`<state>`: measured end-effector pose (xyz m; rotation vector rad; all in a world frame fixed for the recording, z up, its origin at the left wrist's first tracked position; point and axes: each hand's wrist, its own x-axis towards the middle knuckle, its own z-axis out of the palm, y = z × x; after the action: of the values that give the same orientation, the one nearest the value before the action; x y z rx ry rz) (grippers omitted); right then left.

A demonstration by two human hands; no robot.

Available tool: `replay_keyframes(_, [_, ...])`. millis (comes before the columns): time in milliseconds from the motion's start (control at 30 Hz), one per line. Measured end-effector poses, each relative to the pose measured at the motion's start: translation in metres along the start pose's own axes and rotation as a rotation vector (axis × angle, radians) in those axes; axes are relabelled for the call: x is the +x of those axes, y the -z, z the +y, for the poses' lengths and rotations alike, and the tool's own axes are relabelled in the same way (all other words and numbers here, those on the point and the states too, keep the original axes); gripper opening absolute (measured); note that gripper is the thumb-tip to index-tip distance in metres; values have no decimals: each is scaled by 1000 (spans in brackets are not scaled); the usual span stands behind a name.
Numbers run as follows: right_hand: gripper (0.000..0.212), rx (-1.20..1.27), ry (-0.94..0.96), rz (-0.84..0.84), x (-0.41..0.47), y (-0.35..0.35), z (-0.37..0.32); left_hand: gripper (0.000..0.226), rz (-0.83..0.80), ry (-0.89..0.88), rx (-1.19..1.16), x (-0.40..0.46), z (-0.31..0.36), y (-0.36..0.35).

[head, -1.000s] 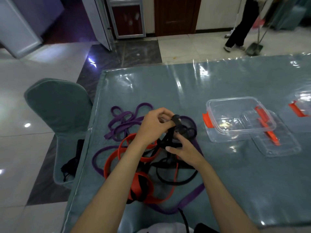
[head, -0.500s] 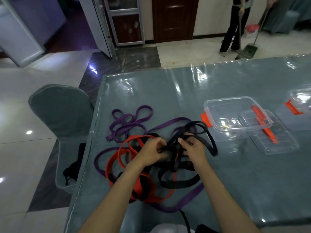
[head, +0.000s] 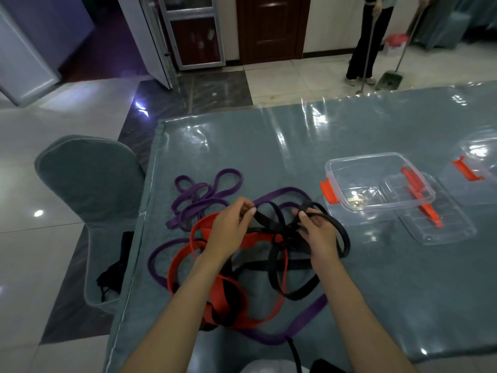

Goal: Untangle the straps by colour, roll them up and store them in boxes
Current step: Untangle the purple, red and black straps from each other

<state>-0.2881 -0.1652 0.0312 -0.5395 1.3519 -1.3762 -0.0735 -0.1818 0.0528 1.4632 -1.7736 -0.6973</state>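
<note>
A tangle of straps lies on the blue-grey table in front of me. The black strap loops through the red strap, and a long purple strap curls behind and around both. My left hand pinches one part of the black strap at the upper left of the tangle. My right hand grips another part of the black strap, a loop of which arcs out to its right. An open clear box with orange clips stands to the right of the pile.
A clear lid leans under the box's right side, and a second clear box sits at the far right edge. A covered chair stands left of the table. A person with a broom stands on the floor beyond the table.
Both hands came down from holding the black strap raised and close together, then spread apart; now they grip the black strap at two separate points, pulling its loops wider.
</note>
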Motion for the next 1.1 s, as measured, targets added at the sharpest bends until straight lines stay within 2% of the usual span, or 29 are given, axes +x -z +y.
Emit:
replay_keyframes(133, [7, 61, -86, 16, 2, 2, -5, 6, 111, 38, -165, 20, 12, 25])
replay_keyframes(333, [6, 123, -172, 18, 8, 6, -7, 6, 117, 84, -341, 27, 12, 48])
replay_keyframes(433, [15, 108, -145, 89, 10, 9, -4, 7, 130, 104, -383, 22, 5, 52])
replay_keyframes(600, [17, 92, -95, 231, 16, 22, 3, 11, 173, 145, -432, 10, -8, 56])
replay_keyframes(700, [19, 14, -72, 228, 13, 30, 7, 18, 186, 175, -417, -2, -11, 53])
replay_keyframes(767, [17, -68, -64, 204, 10, 34, 12, 19, 76, 196, -413, -9, -10, 51])
replay_keyframes(867, [12, -149, -163, 115, 4, 42, 18, 16, -249, 257, -326, -18, -4, 48])
replay_keyframes(933, [12, -198, -239, 45, -1, 47, 22, 47, -497, 347, -116, -22, 2, 42])
replay_keyframes(1000, [15, -256, -283, -19, -11, 53, 26, 60, -752, 459, 98, -27, 5, 34])
replay_keyframes(1067, [16, -276, -303, -60, -21, 62, 28, 48, -899, 524, 210, -33, 3, 20])
replay_keyframes(1100, [16, -268, -308, -74, -26, 67, 29, 40, -901, 508, 243, -36, 3, 11])
